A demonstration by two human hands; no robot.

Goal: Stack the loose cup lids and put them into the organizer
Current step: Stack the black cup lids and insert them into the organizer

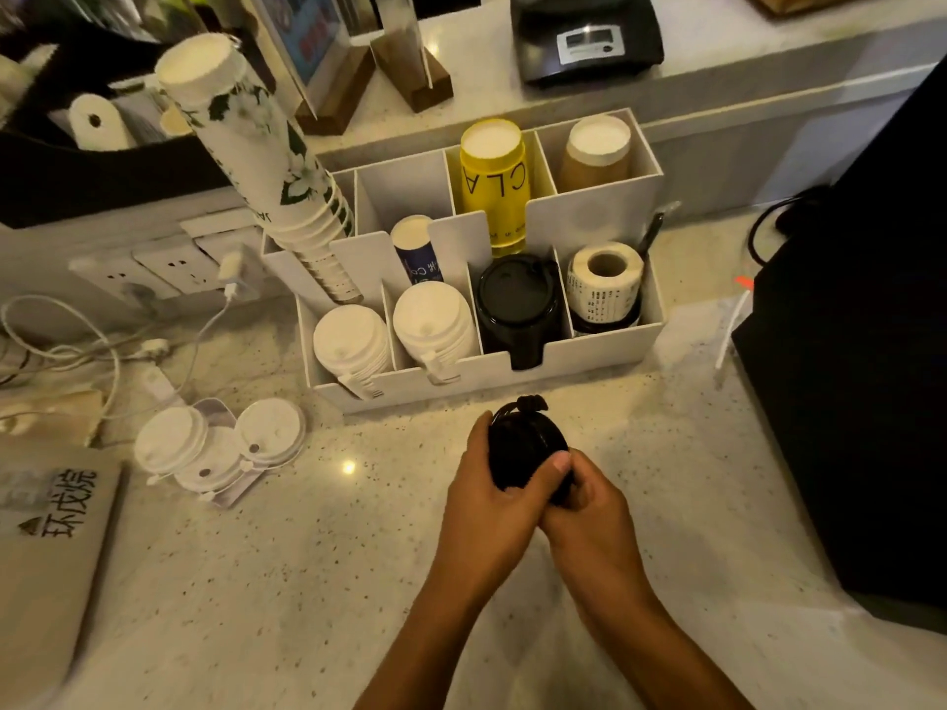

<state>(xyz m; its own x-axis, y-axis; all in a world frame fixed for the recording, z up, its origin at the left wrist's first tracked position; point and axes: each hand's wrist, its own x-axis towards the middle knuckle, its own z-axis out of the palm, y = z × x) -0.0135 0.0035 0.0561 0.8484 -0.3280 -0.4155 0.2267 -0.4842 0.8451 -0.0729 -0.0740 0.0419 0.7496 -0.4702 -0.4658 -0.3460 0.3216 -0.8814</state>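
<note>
Both hands meet just in front of the organizer's near wall, closed around a small stack of black cup lids (522,448). The left hand (492,489) wraps the stack from the left with its thumb laid across the front; the right hand (589,499) cups it from below and the right. A sip tab pokes up at the top of the stack.

The step in hand looks like squaring the black lids so that they nest. To do it well, I would press the rims together evenly and line up the tabs, so the stack slides in without catching. The likely home is the third front compartment of the white organizer (604,345), where more black lids (517,310) already sit, their stack showing through the notch in the front wall. Lowering the new stack straight down onto them should keep the tabs aligned.

More work waits: several loose white lids (215,445) lie scattered near the counter's left edge, overlapping one another on a clear wrapper. White lid stacks (353,345) fill the two left front compartments, and a roll of printed labels (604,279) sits in the right one. Behind stand a tall leaning sleeve of floral paper cups (256,140), yellow cups (494,181) and brown cups (597,151).

The counter (307,556) is pale speckled stone, glossy under warm, dim light. Wall sockets with white charger cables (102,345) line the back left; a digital scale (589,41) rests on the raised ledge beyond.
</note>
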